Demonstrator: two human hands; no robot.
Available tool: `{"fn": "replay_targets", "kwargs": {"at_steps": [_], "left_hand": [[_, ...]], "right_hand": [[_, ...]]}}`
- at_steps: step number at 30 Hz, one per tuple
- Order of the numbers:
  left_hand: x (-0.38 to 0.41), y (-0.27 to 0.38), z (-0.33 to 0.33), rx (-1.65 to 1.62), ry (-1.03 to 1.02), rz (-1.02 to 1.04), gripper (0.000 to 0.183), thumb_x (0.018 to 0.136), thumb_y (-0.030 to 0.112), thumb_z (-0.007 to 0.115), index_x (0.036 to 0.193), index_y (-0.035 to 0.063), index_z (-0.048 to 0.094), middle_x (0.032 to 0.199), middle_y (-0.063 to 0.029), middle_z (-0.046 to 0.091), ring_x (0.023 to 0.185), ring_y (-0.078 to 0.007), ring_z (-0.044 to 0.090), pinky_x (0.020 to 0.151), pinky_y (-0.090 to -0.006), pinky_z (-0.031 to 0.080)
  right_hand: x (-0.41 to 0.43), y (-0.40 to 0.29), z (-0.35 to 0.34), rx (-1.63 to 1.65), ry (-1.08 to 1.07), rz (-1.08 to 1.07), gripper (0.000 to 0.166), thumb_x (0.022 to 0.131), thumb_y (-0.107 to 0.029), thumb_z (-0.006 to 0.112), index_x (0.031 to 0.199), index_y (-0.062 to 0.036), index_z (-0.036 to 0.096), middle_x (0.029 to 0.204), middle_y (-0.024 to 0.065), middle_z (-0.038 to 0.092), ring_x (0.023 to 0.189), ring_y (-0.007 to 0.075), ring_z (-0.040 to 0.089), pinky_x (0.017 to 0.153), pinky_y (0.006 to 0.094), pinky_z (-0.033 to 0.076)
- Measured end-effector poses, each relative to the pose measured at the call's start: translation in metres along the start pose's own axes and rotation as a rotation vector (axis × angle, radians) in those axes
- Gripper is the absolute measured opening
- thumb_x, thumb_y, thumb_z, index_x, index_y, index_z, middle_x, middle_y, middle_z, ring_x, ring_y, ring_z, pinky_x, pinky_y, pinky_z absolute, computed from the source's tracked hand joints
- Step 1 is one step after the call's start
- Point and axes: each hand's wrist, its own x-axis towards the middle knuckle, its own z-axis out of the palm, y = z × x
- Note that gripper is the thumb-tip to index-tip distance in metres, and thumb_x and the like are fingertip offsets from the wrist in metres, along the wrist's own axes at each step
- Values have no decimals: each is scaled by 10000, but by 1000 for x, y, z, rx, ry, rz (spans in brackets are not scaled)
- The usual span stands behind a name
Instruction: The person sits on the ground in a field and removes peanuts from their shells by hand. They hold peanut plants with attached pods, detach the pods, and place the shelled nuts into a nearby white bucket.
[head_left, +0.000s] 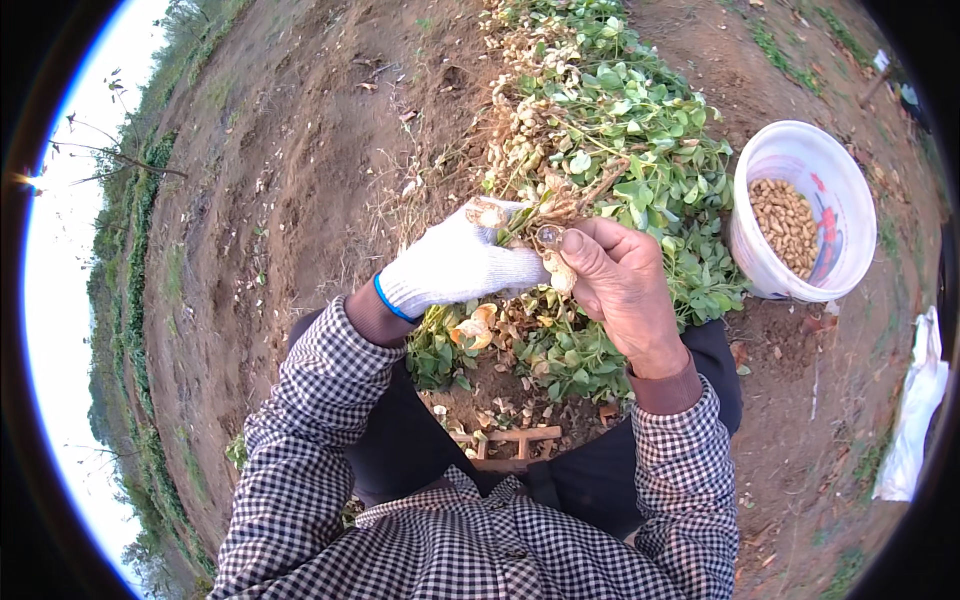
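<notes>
My left hand (465, 259), in a white knit glove with a blue cuff edge, grips the root end of an uprooted peanut plant (562, 201). My right hand (626, 285) is bare and meets it from the other side. Thumb and fingers there pinch pale peanut pods (559, 271) at the roots. A small shiny round thing (550, 236) shows beside the right thumb; what it is I cannot tell. Both hands are held above a long heap of pulled peanut plants (637, 142), green leaves to the right and pods (525, 124) to the left.
Right of the heap stands a white plastic bucket (739, 225), partly filled with picked peanuts (784, 229). Between my knees, part of a low wooden frame (517, 435) shows on the soil. A white sack (911, 420) lies at the far right. Bare soil (315, 150) stretches leftward.
</notes>
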Motion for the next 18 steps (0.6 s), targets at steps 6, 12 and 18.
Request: {"fn": "replay_targets", "kwargs": {"at_steps": [6, 12, 18], "left_hand": [[-11, 11, 2, -356, -181, 37, 324, 834, 145, 686, 1119, 7, 615, 940, -45, 666, 824, -98, 609, 707, -254, 502], [-3, -22, 3, -546, -216, -31, 305, 821, 207, 667, 943, -68, 616, 683, -154, 625, 587, -270, 633, 533, -373, 526], [2, -22, 9, -634, -337, 16, 401, 829, 316, 630, 758, -76, 580, 556, -161, 551, 549, -329, 607, 523, -422, 515]], "right_hand": [[-6, 2, 0, 250, -108, 9, 253, 946, -207, 577, 967, 41, 617, 699, 27, 596, 472, 24, 417, 406, 161, 314], [-8, 2, -5, 301, -148, -31, 311, 973, -239, 525, 1023, 55, 614, 664, 32, 555, 461, 33, 391, 395, 162, 303], [-11, 0, -2, 201, -90, -60, 370, 979, -311, 509, 852, 26, 593, 585, -12, 438, 427, 63, 413, 389, 190, 322]]}}
